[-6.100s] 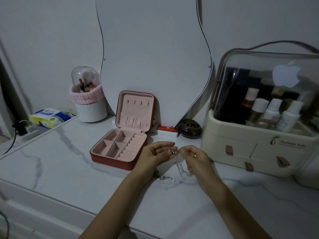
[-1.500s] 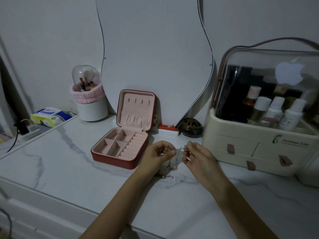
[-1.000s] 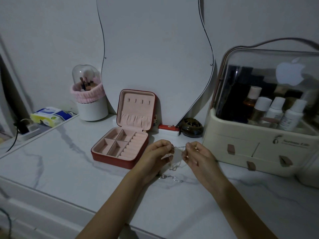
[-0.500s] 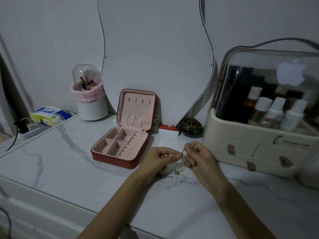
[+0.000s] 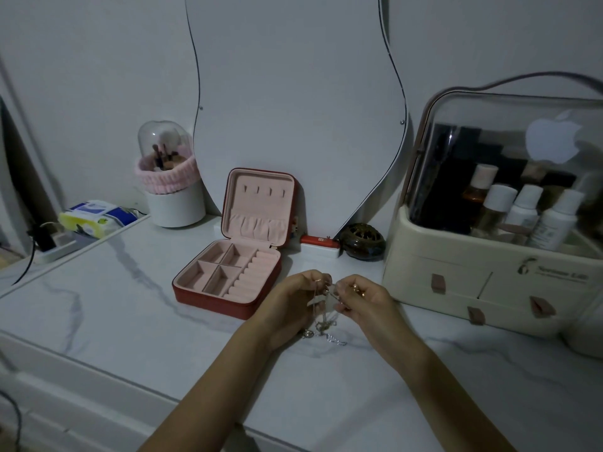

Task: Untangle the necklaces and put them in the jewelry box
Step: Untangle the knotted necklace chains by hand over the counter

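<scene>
A tangle of thin necklaces [image 5: 323, 324] hangs between my two hands above the marble top, its lower end with a small round pendant lying on the surface. My left hand [image 5: 290, 305] pinches the chains at the top with curled fingers. My right hand [image 5: 362, 301] pinches them from the other side, fingertips almost touching the left ones. The red jewelry box [image 5: 208, 296] lies open to the left of my hands. Its pink compartments hold nothing I can see.
A wavy mirror [image 5: 293, 93] leans on the wall behind the box. A cream cosmetics organizer [image 5: 489, 282] with bottles stands at the right. A white brush holder [image 5: 169, 190], a tissue pack [image 5: 94, 216] and a dark round dish [image 5: 362, 244] sit at the back.
Over the last seconds both hands have stayed close together, picking at the chains. The fingertips shifted slightly and the hanging chains swung a little; the box has not moved.
</scene>
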